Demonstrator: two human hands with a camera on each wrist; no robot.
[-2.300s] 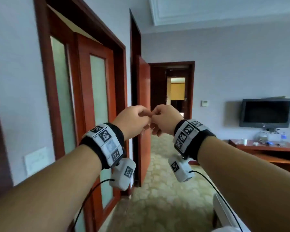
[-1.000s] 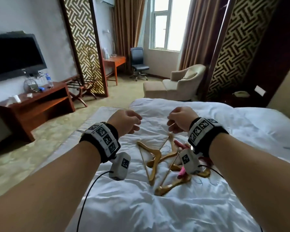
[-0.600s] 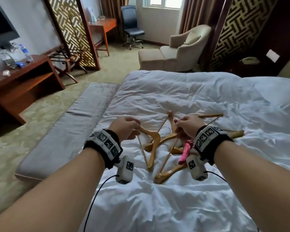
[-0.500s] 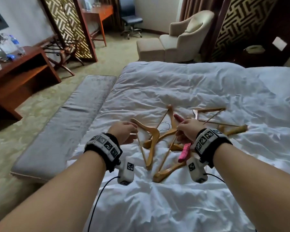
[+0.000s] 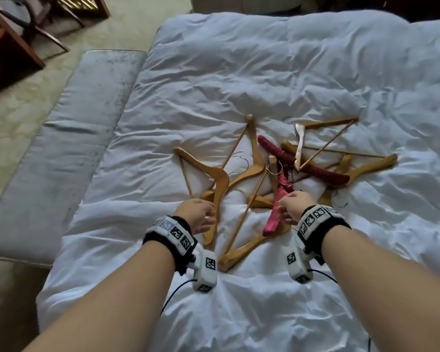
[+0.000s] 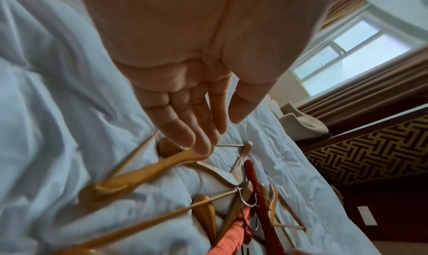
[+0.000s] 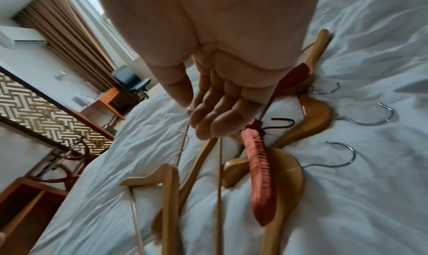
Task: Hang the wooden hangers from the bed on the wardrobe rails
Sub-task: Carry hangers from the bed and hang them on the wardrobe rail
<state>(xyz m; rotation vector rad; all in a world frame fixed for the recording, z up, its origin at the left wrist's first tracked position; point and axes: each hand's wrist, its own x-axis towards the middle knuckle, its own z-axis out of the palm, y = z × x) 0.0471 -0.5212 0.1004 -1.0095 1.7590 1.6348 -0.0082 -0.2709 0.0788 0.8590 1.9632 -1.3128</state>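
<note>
A grey bench [image 5: 61,153] lay along the bed [image 5: 239,59] out to the left of both hands, with dark wooden furniture [image 5: 8,44] beyond it on the carpet.

The left hand [image 5: 197,215] hung just over the white duvet, fingers [image 6: 185,130] extended and relaxed, gripping nothing; its fingertips met the arm of the leftmost wooden hanger [image 5: 215,189], which lay directly under and ahead of that hand. From the left wrist view the thumb stood apart from the fingers with nothing between them.

Between the two hands a second wooden hanger [image 5: 249,242] lay flat, its thin crossbar running up towards the pile.

The right hand [image 5: 294,205] hovered over the near end of the pink padded hanger [image 5: 274,212], fingers [image 7: 217,123] loosely bent and unclenched, holding nothing; whether they touched the padding could not be told. Ahead and to the right of that hand lay a dark red padded hanger [image 5: 302,163], with more wooden hangers crossed under and beyond it.

The heap was tangled: two padded hangers could be counted, and at least five wooden ones, though overlaps hid the exact number. In the right wrist view, four bare metal hooks [image 7: 340,158] and one dark-wrapped hook lay on the duvet to the right of that hand.

All the hangers rested on the bed; none was lifted.
</note>
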